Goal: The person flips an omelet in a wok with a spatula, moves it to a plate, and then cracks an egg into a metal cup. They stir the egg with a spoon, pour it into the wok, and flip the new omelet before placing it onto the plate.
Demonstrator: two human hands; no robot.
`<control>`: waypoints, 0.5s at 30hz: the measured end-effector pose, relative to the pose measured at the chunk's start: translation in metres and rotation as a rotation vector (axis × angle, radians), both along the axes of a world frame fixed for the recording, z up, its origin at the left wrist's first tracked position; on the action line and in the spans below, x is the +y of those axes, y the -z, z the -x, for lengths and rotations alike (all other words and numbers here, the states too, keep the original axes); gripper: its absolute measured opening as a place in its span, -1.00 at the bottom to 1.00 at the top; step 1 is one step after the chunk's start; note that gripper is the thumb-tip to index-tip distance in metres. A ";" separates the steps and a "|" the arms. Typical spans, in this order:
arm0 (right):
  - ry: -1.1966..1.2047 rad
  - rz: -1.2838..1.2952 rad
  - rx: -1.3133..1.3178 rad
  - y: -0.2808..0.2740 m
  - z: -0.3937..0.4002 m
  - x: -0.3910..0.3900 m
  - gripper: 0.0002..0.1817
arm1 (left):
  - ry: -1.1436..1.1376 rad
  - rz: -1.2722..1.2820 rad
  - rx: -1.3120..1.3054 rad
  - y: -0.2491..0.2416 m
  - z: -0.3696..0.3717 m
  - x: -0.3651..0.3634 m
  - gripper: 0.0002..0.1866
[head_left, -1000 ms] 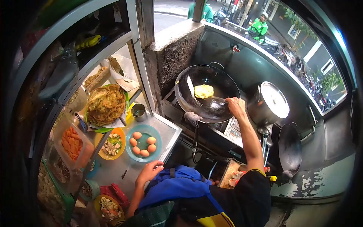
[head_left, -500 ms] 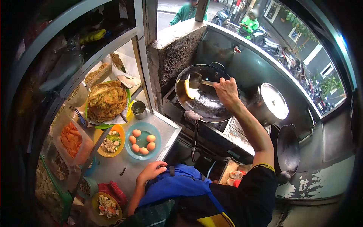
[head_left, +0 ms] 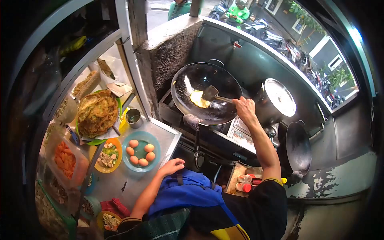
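Observation:
My right hand [head_left: 244, 109] grips the handle of a metal spatula [head_left: 211, 94] whose blade lies over a yellow omelette [head_left: 197, 99] in the black wok [head_left: 224, 84] on the stove. My left hand [head_left: 172, 166] rests with curled fingers on the edge of the steel counter [head_left: 166, 134], holding nothing, right beside a blue bowl of eggs [head_left: 141, 152].
A lidded steel pot [head_left: 276, 102] and a second dark wok [head_left: 298, 148] stand right of the stove. On the counter are a plate of fried omelettes [head_left: 97, 114], an orange bowl [head_left: 105, 156], a small cup [head_left: 133, 117] and tubs of ingredients. Motorbikes and people are outside.
My right hand has moved down and right with the spatula, and the blade now lies on the omelette. The view has shifted left. My left hand stays on the counter edge.

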State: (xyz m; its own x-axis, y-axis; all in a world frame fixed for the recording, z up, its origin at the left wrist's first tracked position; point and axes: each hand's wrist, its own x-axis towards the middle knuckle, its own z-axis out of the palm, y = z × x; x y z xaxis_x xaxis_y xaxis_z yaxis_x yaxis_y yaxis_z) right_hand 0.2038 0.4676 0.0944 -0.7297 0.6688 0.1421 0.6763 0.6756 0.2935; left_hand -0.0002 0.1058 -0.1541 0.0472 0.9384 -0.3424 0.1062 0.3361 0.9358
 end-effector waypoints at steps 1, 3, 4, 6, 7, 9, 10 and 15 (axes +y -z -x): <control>0.051 0.025 0.055 -0.002 -0.014 0.000 -0.75 | -0.057 0.041 -0.001 0.020 -0.005 0.012 -0.46; 0.133 0.088 0.150 -0.006 -0.040 -0.008 -0.64 | -0.109 0.089 0.105 0.044 -0.017 0.037 -0.40; 0.143 0.084 0.148 -0.006 -0.052 -0.010 -0.64 | -0.172 0.137 0.216 0.060 -0.021 0.049 -0.34; 0.096 0.066 0.268 -0.007 -0.068 -0.014 -0.70 | -0.161 0.171 0.250 0.077 -0.029 0.068 -0.21; 0.142 0.125 0.240 -0.010 -0.073 -0.015 -0.67 | -0.130 0.223 0.299 0.079 -0.035 0.078 -0.17; 0.155 0.161 0.230 -0.017 -0.077 -0.021 -0.66 | -0.081 0.272 0.375 0.084 -0.044 0.095 -0.09; 0.166 0.208 0.216 -0.019 -0.078 -0.023 -0.65 | -0.094 0.261 0.386 0.089 -0.050 0.100 -0.10; 0.135 0.222 0.130 -0.024 -0.077 -0.019 -0.66 | 0.013 0.285 0.459 0.075 -0.064 0.118 -0.38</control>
